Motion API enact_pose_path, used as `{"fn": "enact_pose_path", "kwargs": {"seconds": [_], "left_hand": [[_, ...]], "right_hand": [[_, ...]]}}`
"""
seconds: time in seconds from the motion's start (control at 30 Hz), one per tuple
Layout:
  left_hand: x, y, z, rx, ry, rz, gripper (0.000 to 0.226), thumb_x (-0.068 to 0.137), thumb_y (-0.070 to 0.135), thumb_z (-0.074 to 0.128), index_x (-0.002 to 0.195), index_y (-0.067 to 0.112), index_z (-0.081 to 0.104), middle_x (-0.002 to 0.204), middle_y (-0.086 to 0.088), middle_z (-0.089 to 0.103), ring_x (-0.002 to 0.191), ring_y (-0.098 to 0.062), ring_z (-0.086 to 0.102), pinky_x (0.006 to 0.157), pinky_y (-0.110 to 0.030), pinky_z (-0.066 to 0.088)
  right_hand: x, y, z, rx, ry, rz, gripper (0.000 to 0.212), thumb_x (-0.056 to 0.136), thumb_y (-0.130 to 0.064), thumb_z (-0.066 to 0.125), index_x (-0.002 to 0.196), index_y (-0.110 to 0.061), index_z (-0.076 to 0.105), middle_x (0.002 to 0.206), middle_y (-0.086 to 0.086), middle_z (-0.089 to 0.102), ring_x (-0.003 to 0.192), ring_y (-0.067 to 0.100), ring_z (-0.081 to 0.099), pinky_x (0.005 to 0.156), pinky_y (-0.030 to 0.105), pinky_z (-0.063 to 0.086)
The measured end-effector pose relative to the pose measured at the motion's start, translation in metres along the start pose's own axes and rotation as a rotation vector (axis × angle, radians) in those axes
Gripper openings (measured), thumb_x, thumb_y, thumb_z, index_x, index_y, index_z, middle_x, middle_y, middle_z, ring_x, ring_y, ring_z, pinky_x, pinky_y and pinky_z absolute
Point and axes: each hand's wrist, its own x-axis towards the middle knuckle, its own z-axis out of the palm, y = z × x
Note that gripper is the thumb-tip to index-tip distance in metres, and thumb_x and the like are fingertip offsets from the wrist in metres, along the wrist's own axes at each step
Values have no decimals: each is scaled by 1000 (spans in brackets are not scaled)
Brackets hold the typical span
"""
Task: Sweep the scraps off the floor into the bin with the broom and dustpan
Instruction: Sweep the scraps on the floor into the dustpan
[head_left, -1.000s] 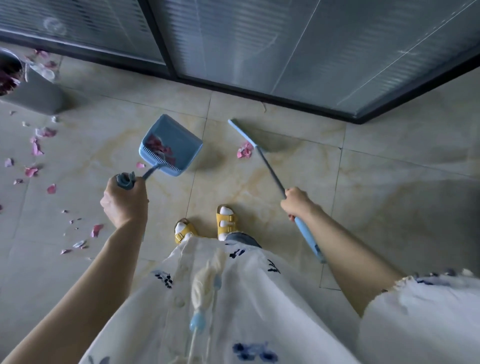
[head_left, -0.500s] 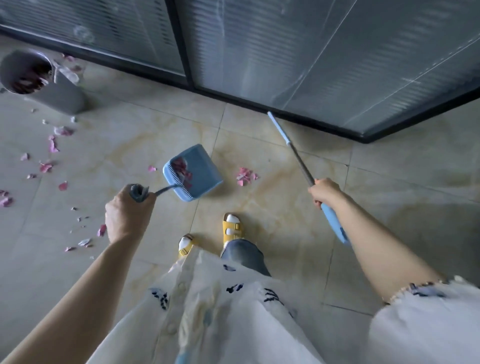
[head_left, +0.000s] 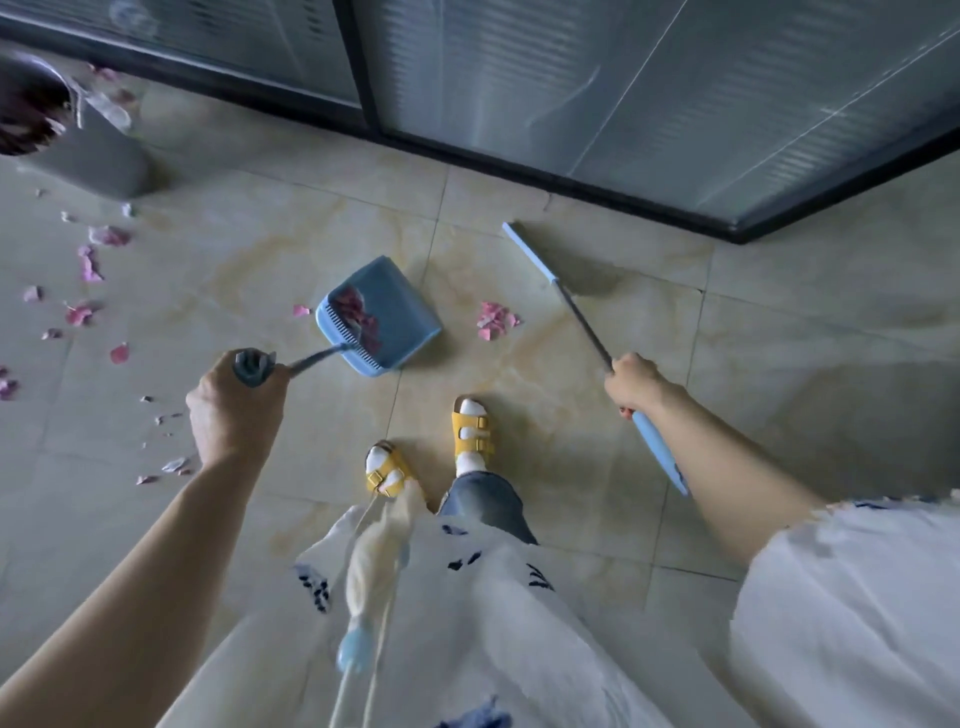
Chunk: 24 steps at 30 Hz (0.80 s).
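My left hand (head_left: 234, 405) grips the end of the blue dustpan's long handle. The dustpan (head_left: 387, 312) sits low over the tiled floor in front of my feet, with dark pink scraps lying inside it. My right hand (head_left: 631, 384) grips the broom's handle; the blue broom head (head_left: 530, 253) reaches out to the right of a small pile of pink scraps (head_left: 493, 319). That pile lies between dustpan and broom. A single scrap (head_left: 300, 310) lies left of the dustpan. The grey bin (head_left: 78, 135) stands at the far left, scraps visible inside.
Several pink scraps (head_left: 88, 262) are scattered over the tiles at the left, below the bin. A glass partition with a dark frame (head_left: 571, 176) runs along the back. My feet in yellow sandals (head_left: 470, 434) stand just behind the dustpan.
The dustpan has come down closer to the floor and nearer the pile. The broom head has swung away from the pile, out to its right.
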Motion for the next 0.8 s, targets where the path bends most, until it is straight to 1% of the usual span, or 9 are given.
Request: {"fn": "enact_pose_path", "kwargs": {"seconds": [0.07,0.13,0.17,0.23,0.3,0.43,0.53,0.67,0.8], "left_hand": [[1,2,-7,30,-21,30,31,72,36,54,95,19,68,78,-20,68,78,-39,65,78,-46,56],[1,5,-18,38,-38,65,28,75,36,56,95,20,68,77,-19,68,76,-39,65,74,-46,57],[3,5,-22,40,-53,77,25,76,35,57,94,21,68,76,-18,68,74,-38,65,72,-47,58],[7,6,-28,57,-76,106,22,76,32,58,92,20,68,76,-18,68,75,-38,65,71,-45,57],[12,7,-32,71,-105,137,19,75,30,59,87,18,68,75,-19,68,77,-37,66,74,-44,57],[23,6,-38,98,-136,149,12,77,25,63,79,14,67,72,-17,67,70,-36,66,71,-43,58],[31,2,-43,143,-152,133,12,76,23,63,74,12,65,60,-12,62,64,-33,63,67,-38,57],[43,-6,-39,202,-164,145,12,76,23,59,74,11,61,61,-13,61,65,-34,62,61,-30,47],[54,-11,-35,258,-164,163,14,78,25,58,87,16,65,78,-16,65,76,-37,61,67,-33,48]], "right_hand": [[-24,9,18,-2,-31,-8,26,92,-10,41,103,2,61,66,17,65,29,14,56,45,20,40],[-49,13,27,38,-54,3,28,95,-11,40,110,2,61,97,24,68,62,30,67,47,22,35],[-58,13,27,48,-71,5,29,95,-12,41,111,0,61,98,25,68,66,34,66,46,22,35],[-73,12,21,80,-69,8,27,95,-14,43,111,-4,63,68,20,62,39,25,56,32,15,34],[-85,11,15,199,-40,54,27,95,-14,44,110,-6,65,52,11,50,18,12,40,26,10,31],[-84,-3,12,341,54,122,30,94,-15,46,107,0,67,50,10,50,22,16,41,26,12,33],[-70,-28,10,401,110,159,27,92,-7,44,105,6,62,52,12,52,13,12,38,25,11,31],[-66,-72,18,445,36,211,15,90,-1,36,95,0,50,27,6,46,12,13,36,29,9,33],[-91,-111,72,502,-121,163,28,88,-1,38,113,2,50,58,10,48,39,19,46,40,21,39]]}}
